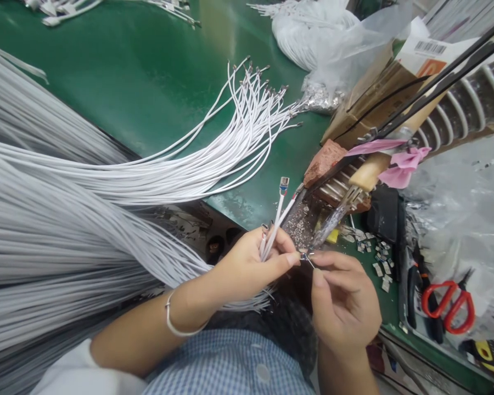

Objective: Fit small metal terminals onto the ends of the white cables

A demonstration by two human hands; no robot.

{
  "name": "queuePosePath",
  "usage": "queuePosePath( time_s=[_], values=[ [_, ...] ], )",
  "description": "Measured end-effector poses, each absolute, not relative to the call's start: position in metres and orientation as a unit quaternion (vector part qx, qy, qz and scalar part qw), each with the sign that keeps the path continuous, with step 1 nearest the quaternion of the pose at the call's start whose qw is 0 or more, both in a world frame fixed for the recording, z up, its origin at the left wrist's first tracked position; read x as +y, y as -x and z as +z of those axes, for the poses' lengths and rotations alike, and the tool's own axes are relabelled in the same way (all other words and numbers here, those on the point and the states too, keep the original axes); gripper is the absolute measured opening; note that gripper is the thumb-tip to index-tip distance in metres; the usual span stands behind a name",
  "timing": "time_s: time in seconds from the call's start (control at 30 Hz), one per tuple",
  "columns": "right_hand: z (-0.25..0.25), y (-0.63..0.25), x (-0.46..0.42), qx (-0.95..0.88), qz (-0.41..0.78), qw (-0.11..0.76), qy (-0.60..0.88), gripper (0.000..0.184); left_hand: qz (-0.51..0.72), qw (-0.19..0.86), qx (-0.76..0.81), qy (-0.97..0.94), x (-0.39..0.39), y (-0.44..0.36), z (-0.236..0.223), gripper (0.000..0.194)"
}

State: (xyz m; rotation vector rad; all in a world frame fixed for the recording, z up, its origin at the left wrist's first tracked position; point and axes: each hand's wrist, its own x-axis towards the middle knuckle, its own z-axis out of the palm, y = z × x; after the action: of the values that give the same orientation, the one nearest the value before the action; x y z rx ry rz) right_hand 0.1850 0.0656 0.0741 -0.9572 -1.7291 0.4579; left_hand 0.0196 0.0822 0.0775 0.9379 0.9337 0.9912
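My left hand (pixel 253 263) is closed around a few thin white wires (pixel 276 219) that stick up past its fingers, each ending in a small metal connector. My right hand (pixel 341 299) pinches a tiny metal piece (pixel 307 258) between thumb and forefinger, right at the left thumb's tip. Just above both hands, the tip of a soldering iron (pixel 333 219) with a wooden handle rests on a stand.
A thick bundle of white wires (pixel 66 230) fans across the green table (pixel 148 93), tipped ends at centre. Small metal connectors (pixel 379 258) lie scattered right. Red-handled scissors (pixel 448 304) sit on a tray at right. A plastic bag of wires (pixel 313 33) and a cardboard box (pixel 387 88) stand behind.
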Motion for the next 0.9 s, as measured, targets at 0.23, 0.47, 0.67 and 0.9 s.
queuePosePath(
  time_s=[0.23, 0.47, 0.67, 0.9],
  values=[
    [0.0767, -0.1844, 0.0654, -0.717, 0.191, 0.536, 0.403, 0.025, 0.471, 0.664, 0.395, -0.426, 0.0813, -0.0221, 0.0768, 0.014],
    [0.0766, -0.1849, 0.0645, -0.716, 0.185, 0.538, 0.405, 0.026, 0.473, 0.664, 0.392, -0.426, 0.0811, -0.0245, 0.0794, 0.014],
    [0.0774, -0.1834, 0.0656, -0.719, 0.164, 0.538, 0.408, 0.02, 0.481, 0.653, 0.403, -0.425, 0.0803, -0.0239, 0.0815, 0.015],
    [0.0731, -0.1849, 0.061, -0.725, 0.188, 0.519, 0.413, 0.024, 0.503, 0.617, 0.443, -0.413, 0.078, -0.0264, 0.0759, 0.015]
  ],
)
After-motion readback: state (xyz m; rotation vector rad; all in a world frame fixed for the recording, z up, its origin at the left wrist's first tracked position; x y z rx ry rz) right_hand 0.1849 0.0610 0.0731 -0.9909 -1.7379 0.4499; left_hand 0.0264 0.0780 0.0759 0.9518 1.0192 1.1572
